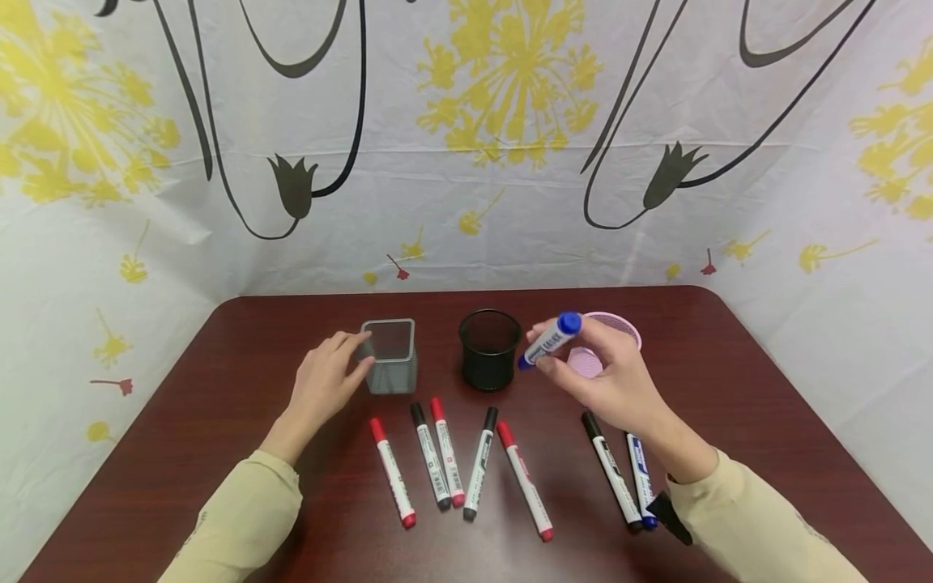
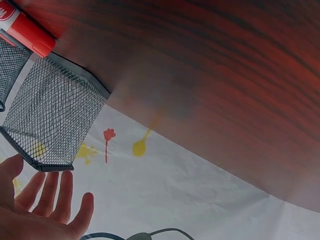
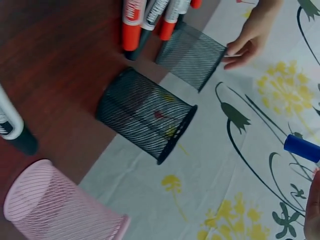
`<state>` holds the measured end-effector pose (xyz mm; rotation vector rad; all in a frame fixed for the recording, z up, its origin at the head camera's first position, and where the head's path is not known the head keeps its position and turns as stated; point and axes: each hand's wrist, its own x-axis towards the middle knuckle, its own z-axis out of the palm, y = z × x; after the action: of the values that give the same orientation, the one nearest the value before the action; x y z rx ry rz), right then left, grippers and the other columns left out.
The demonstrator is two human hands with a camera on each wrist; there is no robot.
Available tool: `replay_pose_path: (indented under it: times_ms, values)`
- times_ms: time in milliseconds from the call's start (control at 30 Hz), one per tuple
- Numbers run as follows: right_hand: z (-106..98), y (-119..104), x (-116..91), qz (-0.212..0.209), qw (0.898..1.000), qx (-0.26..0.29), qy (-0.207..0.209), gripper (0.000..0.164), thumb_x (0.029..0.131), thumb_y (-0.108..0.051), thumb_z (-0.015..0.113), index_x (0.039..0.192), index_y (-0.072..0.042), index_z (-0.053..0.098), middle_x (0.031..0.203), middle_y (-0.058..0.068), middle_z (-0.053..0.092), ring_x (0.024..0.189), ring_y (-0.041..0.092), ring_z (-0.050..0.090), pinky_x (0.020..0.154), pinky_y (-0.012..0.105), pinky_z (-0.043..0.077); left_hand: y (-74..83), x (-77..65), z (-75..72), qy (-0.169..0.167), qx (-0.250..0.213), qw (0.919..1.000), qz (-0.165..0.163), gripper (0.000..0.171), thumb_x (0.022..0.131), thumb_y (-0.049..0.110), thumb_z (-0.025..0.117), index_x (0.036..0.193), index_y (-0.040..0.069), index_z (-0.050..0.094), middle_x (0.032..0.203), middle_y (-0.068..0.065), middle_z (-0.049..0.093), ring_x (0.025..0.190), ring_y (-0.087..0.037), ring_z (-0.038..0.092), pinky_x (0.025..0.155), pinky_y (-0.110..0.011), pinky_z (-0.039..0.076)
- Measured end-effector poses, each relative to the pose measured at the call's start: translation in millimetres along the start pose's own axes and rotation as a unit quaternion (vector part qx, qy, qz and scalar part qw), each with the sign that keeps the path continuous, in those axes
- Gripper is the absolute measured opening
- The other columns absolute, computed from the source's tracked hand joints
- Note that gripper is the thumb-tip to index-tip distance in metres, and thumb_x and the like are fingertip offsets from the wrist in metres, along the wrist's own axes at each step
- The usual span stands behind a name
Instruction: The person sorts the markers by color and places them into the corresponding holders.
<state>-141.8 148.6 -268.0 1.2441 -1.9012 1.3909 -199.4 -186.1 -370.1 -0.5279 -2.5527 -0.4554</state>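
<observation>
My right hand pinches a blue whiteboard marker between thumb and fingers, held tilted in the air between the black round pen holder and the pink mesh pen holder. The pink one is partly hidden behind that hand. In the right wrist view, only one blue end of the marker shows, at the right edge. My left hand is at the rim of the grey square mesh pen holder, fingers spread and loosely extended. In the left wrist view its fingertips lie close to that rim; contact is unclear.
Red and black markers lie in front of the holders, among them a red one at left and a black one mid-table. Near the right forearm are a black marker and a blue marker. A patterned sheet hangs behind the table.
</observation>
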Motion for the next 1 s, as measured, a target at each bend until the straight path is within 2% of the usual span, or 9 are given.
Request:
replay_pose_path:
  times_ms: [133,267,367,633,733,1000]
  values:
    - [0,8,8,0.031,0.999,0.03,0.01,0.035,0.067,0.02,0.063,0.099,0.01,0.057,0.093,0.018,0.061,0.082,0.017,0.058,0.07,0.025,0.046,0.3,0.0,-0.1,-0.002,-0.002,1.0,-0.002,0.04,0.078,0.019,0.067,0.114,0.004,0.058,0.09,-0.011,0.056,0.066,-0.021,0.046,0.059,-0.038,0.041]
    - [-1,7,16,0.075,0.996,0.041,0.031,0.031,0.072,0.015,0.062,0.102,0.007,0.057,0.096,0.018,0.06,0.091,0.025,0.056,0.077,0.03,0.045,0.5,-0.2,0.1,-0.003,-0.003,1.0,-0.002,0.04,0.078,0.02,0.066,0.114,0.004,0.058,0.088,-0.01,0.055,0.065,-0.02,0.045,0.058,-0.037,0.041]
    - [-1,5,23,0.093,0.994,0.041,0.047,0.028,0.074,0.011,0.062,0.101,0.005,0.058,0.096,0.016,0.061,0.089,0.026,0.057,0.077,0.031,0.045,0.1,0.3,0.6,-0.001,-0.004,1.0,0.0,0.039,0.079,0.02,0.066,0.113,0.004,0.058,0.087,-0.01,0.055,0.064,-0.02,0.045,0.057,-0.037,0.04]
    - [6,6,40,0.116,0.99,0.056,0.064,0.025,0.077,0.009,0.06,0.101,0.004,0.058,0.097,0.016,0.061,0.085,0.022,0.058,0.07,0.03,0.047,0.4,0.6,0.4,0.016,-0.006,0.9998,0.012,0.036,0.079,0.019,0.065,0.111,0.004,0.06,0.085,-0.01,0.055,0.064,-0.021,0.046,0.056,-0.037,0.04]
    - [11,7,46,0.118,0.988,0.069,0.072,0.025,0.077,0.009,0.06,0.101,0.006,0.057,0.097,0.017,0.06,0.087,0.023,0.057,0.071,0.031,0.047,-0.1,0.5,1.9,0.015,-0.005,0.9998,0.013,0.036,0.079,0.019,0.065,0.111,0.004,0.06,0.084,-0.009,0.054,0.063,-0.02,0.045,0.055,-0.037,0.039]
    - [23,11,61,0.124,0.987,0.057,0.081,0.026,0.077,0.004,0.062,0.102,0.003,0.058,0.098,0.012,0.061,0.086,0.022,0.057,0.066,0.032,0.047,-0.9,0.3,2.5,0.007,-0.005,0.9999,0.009,0.035,0.08,0.02,0.065,0.111,0.005,0.06,0.085,-0.01,0.055,0.064,-0.02,0.046,0.056,-0.037,0.04]
